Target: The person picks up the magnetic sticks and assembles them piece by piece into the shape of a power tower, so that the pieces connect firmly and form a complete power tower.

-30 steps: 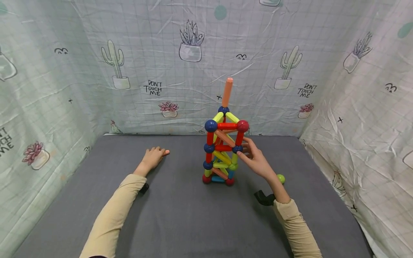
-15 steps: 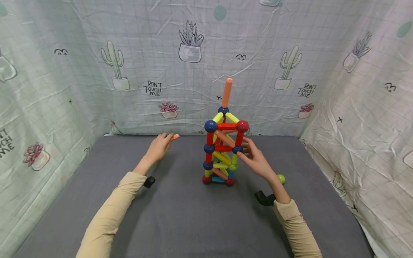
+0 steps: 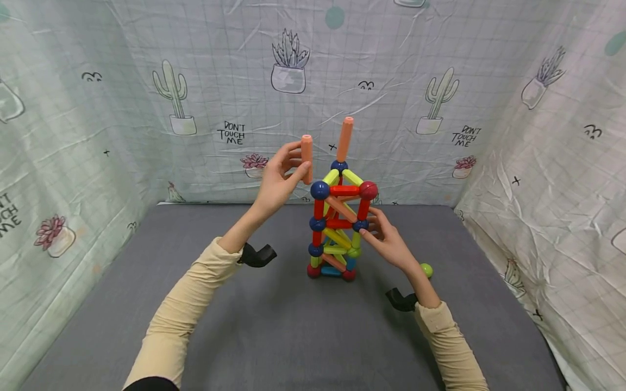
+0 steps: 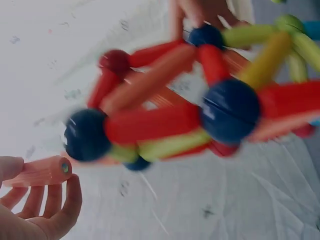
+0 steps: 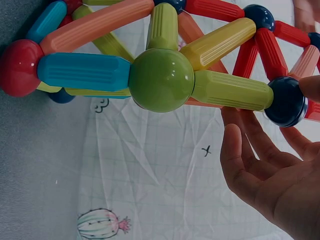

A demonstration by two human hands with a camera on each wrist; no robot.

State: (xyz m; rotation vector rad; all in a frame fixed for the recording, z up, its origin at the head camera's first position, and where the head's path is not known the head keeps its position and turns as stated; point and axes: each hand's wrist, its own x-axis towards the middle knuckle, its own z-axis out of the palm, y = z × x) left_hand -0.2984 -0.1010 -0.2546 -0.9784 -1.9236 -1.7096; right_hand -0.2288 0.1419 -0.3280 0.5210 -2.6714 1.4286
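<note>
A tower of magnetic rods and balls stands upright on the table, with an orange rod rising from the dark blue ball at its peak. To the left of the peak, my left hand pinches a loose orange magnetic rod between thumb and fingers. That rod is nearly vertical and apart from the tower; the left wrist view shows its metal-tipped end. My right hand holds the tower's right side at a dark blue ball, thumb on one side and fingers on the other.
A loose green ball lies on the grey table beside the right wrist. Behind and at both sides hangs a cloth with cactus prints. Black camera mounts stick out from both wrists.
My left hand has lifted the orange rod off the table and carried it up and right, turning it upright near the tower's peak. The right hand and tower have stayed in place.
</note>
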